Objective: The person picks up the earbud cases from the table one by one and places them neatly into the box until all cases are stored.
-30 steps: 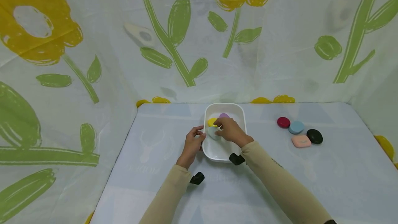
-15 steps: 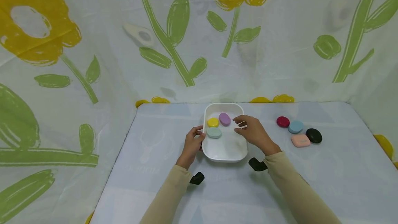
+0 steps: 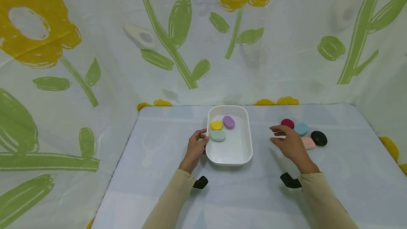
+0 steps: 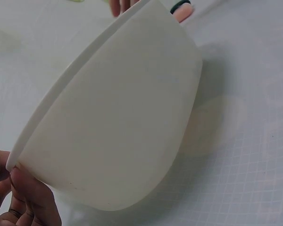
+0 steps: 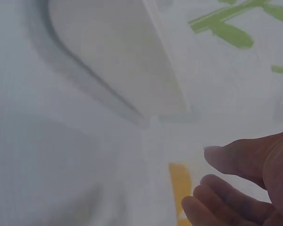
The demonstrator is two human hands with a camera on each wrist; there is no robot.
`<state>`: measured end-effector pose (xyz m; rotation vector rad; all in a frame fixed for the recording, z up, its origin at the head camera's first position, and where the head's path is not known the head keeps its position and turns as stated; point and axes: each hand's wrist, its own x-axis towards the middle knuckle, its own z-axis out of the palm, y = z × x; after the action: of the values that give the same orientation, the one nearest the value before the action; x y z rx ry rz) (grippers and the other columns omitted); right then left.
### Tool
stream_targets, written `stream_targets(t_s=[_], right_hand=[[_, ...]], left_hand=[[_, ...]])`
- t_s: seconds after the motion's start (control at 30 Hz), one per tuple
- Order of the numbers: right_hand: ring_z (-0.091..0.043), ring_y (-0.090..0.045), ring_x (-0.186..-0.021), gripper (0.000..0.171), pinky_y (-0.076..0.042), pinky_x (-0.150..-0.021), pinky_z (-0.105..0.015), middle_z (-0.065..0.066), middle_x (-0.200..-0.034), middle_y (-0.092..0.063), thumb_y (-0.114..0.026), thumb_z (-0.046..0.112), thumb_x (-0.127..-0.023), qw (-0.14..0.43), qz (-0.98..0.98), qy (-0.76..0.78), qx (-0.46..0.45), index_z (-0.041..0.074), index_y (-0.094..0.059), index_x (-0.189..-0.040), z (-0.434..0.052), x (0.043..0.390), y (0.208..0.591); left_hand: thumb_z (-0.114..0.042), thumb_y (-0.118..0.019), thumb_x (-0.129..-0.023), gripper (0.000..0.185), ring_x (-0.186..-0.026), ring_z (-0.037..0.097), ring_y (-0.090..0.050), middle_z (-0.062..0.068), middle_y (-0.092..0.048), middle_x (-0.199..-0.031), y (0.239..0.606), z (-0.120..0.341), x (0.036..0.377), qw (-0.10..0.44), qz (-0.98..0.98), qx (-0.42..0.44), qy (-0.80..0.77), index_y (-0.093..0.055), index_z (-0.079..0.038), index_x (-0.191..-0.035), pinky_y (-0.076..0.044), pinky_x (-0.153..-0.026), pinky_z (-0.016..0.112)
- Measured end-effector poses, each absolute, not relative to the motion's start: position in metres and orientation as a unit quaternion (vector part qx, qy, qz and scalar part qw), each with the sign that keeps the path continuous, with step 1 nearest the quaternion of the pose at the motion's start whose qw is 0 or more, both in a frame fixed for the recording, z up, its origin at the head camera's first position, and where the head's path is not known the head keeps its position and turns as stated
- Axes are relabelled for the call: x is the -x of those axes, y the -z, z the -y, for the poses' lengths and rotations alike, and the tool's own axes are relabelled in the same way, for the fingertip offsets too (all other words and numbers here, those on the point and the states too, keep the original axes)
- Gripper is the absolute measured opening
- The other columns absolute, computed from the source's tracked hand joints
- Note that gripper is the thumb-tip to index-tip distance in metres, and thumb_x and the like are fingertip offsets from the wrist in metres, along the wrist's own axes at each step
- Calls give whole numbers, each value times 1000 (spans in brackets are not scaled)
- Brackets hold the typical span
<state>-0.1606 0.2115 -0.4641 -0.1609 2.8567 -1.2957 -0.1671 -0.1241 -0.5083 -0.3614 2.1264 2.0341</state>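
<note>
Right hand point(image 3: 290, 144) has left the white dish point(image 3: 246, 154) for the pink soap point(image 3: 310, 143).

Flower-print cloth walls point(image 3: 286, 45) around pale tabletop point(image 3: 159, 151)

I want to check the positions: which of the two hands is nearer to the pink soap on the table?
The right hand. It hovers just left of the pink soap, partly covering it. The left hand is far off, holding the white tray's left rim.
</note>
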Motion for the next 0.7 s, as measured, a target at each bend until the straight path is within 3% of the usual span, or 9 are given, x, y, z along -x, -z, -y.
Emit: stream_targets(t_s=[0.2,0.3,0.4,0.47,0.53,0.63,0.7], right_hand=[[-49,-62,-119,42,-55,-96,-52,-33,-131,-62,-73,-4,-96,-35,-912,406,31,-11,-61,-136,-237,148,473],[-49,-62,-116,41,-59,-90,-25,-34,-128,-62,-73,-6,-95,-65,-914,400,24,-11,-63,-134,-251,142,477],[-49,-62,-112,38,-46,-80,-2,-34,-125,-61,-72,-8,-94,-98,-916,388,20,-12,-64,-131,-264,138,482],[-51,-62,-110,37,-53,-82,-12,-35,-124,-61,-73,-8,-93,-112,-920,376,15,-13,-65,-129,-272,136,484],[-54,-61,-109,37,-61,-87,-36,-37,-124,-60,-74,-8,-93,-117,-925,363,11,-13,-65,-128,-278,135,487],[-57,-59,-109,36,-51,-85,-71,-40,-124,-59,-72,-8,-92,-117,-930,348,10,-15,-64,-127,-285,134,491],[-58,-57,-110,35,-48,-86,-73,-41,-125,-59,-68,-8,-94,-111,-933,342,11,-17,-63,-127,-289,135,493]], left_hand=[[-14,-60,-109,40,-70,19,-52,13,-56,-116,509,125,167,84,-717,114,-682,-57,-8,-148,-48,-55,27],[-12,-59,-109,39,-67,19,-52,13,-56,-115,508,126,166,80,-717,101,-685,-56,-5,-148,-48,-54,27],[-10,-58,-109,40,-66,19,-52,13,-56,-114,506,127,165,80,-714,91,-690,-55,-4,-148,-48,-54,28],[-10,-58,-109,39,-67,19,-53,13,-55,-114,506,127,165,83,-713,89,-690,-56,-5,-148,-49,-54,28],[-10,-58,-109,40,-68,19,-53,12,-55,-114,506,127,165,85,-712,90,-691,-56,-6,-149,-49,-55,28],[-11,-58,-109,40,-68,19,-54,12,-56,-114,505,126,165,83,-714,89,-690,-56,-6,-149,-49,-55,27],[-11,-58,-109,40,-68,19,-54,12,-55,-114,505,126,165,82,-713,90,-691,-56,-6,-149,-49,-55,27]])
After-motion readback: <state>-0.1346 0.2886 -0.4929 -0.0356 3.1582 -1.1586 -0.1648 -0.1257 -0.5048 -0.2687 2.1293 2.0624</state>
